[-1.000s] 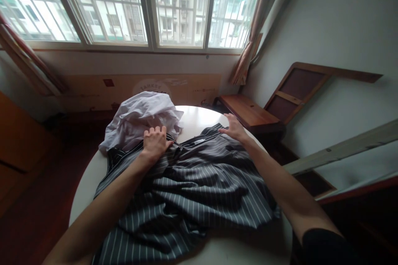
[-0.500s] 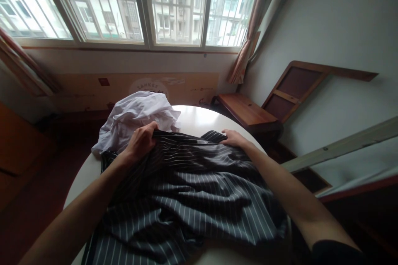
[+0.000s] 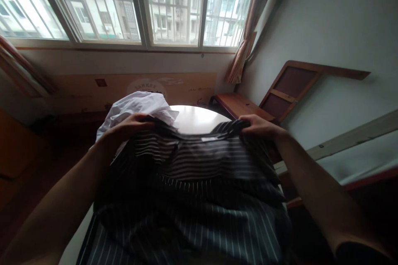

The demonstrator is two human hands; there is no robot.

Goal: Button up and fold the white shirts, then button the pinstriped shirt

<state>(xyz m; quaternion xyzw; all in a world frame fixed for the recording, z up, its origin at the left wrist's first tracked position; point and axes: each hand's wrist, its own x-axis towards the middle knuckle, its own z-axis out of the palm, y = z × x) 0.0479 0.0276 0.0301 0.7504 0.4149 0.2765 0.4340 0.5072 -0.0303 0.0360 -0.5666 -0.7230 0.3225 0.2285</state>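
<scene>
A dark garment with thin white stripes (image 3: pixel 199 203) spreads over the round white table (image 3: pixel 199 118), its upper edge raised between both hands. My left hand (image 3: pixel 133 125) is closed on the left part of that edge, beside a crumpled white cloth (image 3: pixel 139 103). On the right, my right hand (image 3: pixel 258 126) grips the other part of the edge. A small pale label shows inside the edge between the hands. The lower part of the garment is dark and partly blurred.
A wooden bench (image 3: pixel 245 105) stands behind the table at the right, near a wooden panel (image 3: pixel 290 87) against the wall. A barred window (image 3: pixel 174 8) with curtains (image 3: pixel 238 66) is ahead. At the far right runs a pale rail (image 3: pixel 348 136).
Both hands have lifted the garment's upper edge and moved apart, stretching it between them. My right hand has shifted right and up and now grips the cloth more fully.
</scene>
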